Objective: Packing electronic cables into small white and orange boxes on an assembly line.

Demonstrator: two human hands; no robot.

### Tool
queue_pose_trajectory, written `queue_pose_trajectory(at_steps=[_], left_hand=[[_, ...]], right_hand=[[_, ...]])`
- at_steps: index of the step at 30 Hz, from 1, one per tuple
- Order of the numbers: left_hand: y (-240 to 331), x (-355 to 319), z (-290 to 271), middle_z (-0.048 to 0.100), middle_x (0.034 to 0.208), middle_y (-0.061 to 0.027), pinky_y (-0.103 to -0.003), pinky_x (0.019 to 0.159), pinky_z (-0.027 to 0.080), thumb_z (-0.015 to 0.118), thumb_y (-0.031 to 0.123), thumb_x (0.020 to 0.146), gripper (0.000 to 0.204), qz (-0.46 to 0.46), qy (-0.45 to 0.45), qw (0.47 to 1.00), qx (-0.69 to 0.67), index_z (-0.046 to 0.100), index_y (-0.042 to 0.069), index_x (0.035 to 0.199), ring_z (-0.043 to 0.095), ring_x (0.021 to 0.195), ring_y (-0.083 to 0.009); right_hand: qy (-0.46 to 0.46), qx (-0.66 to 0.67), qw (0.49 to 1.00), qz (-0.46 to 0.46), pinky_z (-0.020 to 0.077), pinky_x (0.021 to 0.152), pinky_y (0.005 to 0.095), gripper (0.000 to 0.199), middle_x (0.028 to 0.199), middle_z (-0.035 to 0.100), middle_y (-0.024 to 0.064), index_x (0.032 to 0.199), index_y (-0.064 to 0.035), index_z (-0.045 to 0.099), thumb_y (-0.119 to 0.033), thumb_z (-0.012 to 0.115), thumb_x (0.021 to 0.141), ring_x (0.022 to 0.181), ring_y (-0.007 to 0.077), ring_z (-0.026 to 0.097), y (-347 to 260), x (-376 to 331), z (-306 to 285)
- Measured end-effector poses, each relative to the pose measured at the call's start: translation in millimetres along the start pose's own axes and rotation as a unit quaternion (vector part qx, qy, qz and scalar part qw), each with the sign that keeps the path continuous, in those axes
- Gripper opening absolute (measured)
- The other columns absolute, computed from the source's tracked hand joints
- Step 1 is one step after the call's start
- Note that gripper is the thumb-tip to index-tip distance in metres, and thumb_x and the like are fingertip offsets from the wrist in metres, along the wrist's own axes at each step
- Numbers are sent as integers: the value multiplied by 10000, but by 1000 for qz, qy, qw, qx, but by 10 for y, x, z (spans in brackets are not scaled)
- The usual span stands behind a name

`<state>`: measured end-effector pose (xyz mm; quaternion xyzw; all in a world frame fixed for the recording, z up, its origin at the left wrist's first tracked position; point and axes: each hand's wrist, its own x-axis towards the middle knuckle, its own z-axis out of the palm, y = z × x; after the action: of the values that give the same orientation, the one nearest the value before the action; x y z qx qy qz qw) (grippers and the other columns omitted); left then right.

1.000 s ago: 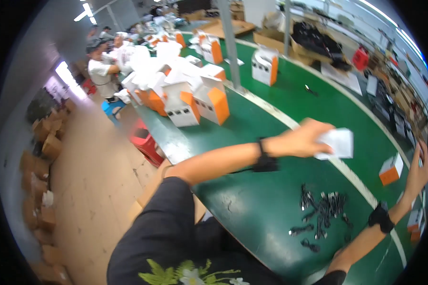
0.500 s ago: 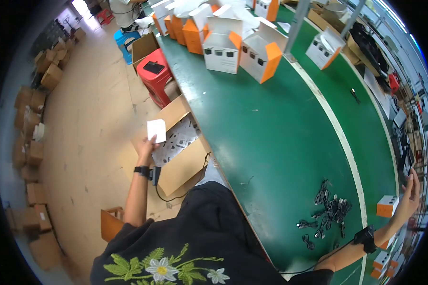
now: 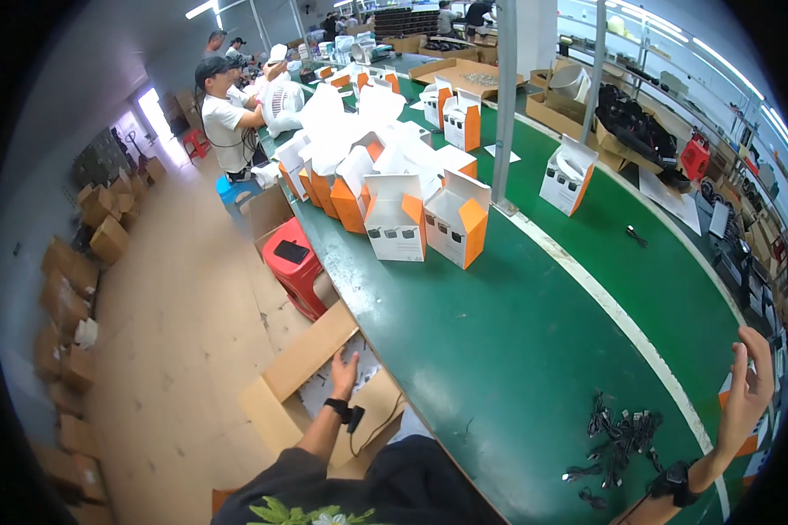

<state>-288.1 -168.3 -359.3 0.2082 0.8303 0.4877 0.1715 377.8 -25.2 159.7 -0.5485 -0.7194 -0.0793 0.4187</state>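
Note:
My left hand [image 3: 345, 374] reaches into an open cardboard carton [image 3: 311, 350] beside the table, fingers apart and nothing seen in them. White printed leaflets [image 3: 317, 391] lie inside that carton, below the hand. On the far right, my right hand [image 3: 749, 385] is raised over the table's edge, fingers loosely curved and thumb apart, with nothing visible in it. An orange-and-white box [image 3: 748, 444] is partly hidden behind its wrist. Left of my right forearm lies a pile of bundled black cables [image 3: 623, 437] on the green table [image 3: 499, 350].
Open orange-and-white boxes [image 3: 396, 229] crowd the table's far left side. One similar box [image 3: 567, 178] stands past the white strip, near a single cable [image 3: 636, 235]. A red stool [image 3: 293, 278] holds a phone. A co-worker [image 3: 228, 122] stands farther along the table.
The white card that was in my left hand is gone from it, and the hand has moved into the carton. The view has tilted up, showing more of the room.

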Motion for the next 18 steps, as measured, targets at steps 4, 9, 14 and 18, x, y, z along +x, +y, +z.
queue_pose_trajectory(at_steps=[4, 9, 14, 18], left_hand=[[1648, -467, -17, 658, 1426, -153, -371, 1090, 520, 633, 150, 1102, 402, 126, -45, 972, -191, 567, -38, 1451, 651, 1290, -234], [2974, -1014, -336, 634, 1188, -68, -325, 1015, 499, 603, 45, 1076, 176, 258, 24, 925, -279, 601, 6, 1248, 610, 1056, -158], [3687, -1332, -538, 674, 1171, -150, -392, 976, 538, 684, 16, 983, 157, 493, -139, 854, -88, 681, 7, 1139, 677, 1086, -290], [4128, -1683, -325, 691, 1220, -140, -422, 957, 559, 695, 23, 989, 171, 490, -437, 751, -70, 694, 34, 1160, 687, 1149, -309]], right_hand=[[25, -25, 999, -5, 535, 822, 222, 280, 1346, 740, 39, 1337, -120, 759, -226, 581, 1148, 1062, 107, 713, 374, -159, -48], [134, -68, 988, -29, 492, 882, 235, 360, 1256, 720, 52, 1425, -93, 713, -240, 481, 1192, 1070, 104, 660, 356, -196, 135], [57, -94, 993, 40, 476, 1126, 288, 454, 1549, 628, 53, 1557, -188, 615, -354, 394, 1197, 1348, 175, 617, -182, -138, 14], [-235, -689, 671, -143, 453, 1157, 384, 600, 1530, 625, 107, 1600, -140, 554, -507, 423, 1145, 1369, 226, 602, 1469, -1095, -597]])
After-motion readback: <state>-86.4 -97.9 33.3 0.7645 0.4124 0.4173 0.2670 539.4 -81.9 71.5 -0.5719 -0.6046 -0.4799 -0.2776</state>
